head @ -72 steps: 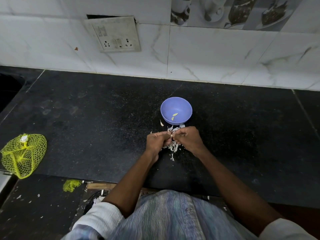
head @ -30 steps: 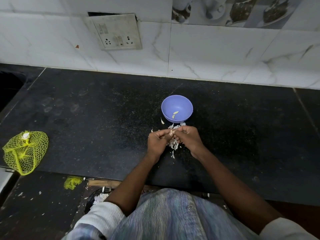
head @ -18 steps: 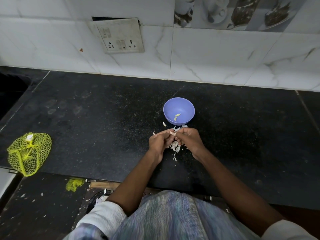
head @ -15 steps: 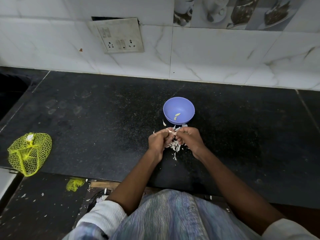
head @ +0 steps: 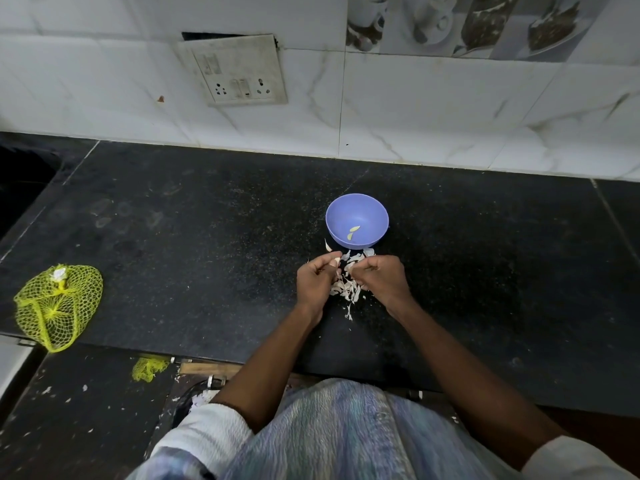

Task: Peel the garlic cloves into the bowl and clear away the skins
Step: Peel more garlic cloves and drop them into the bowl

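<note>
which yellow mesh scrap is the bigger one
The yellow net bag on the counter's left edge; the small yellow scrap lies lower down, off the counter.

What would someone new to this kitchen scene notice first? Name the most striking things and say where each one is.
The lilac bowl stands out at the middle of the black counter, with two peeled garlic cloves inside. Just in front of it, the left hand and right hand work above a pale heap of garlic skins. Far to the left, a bright yellow mesh bag lies near the counter's edge.
</note>
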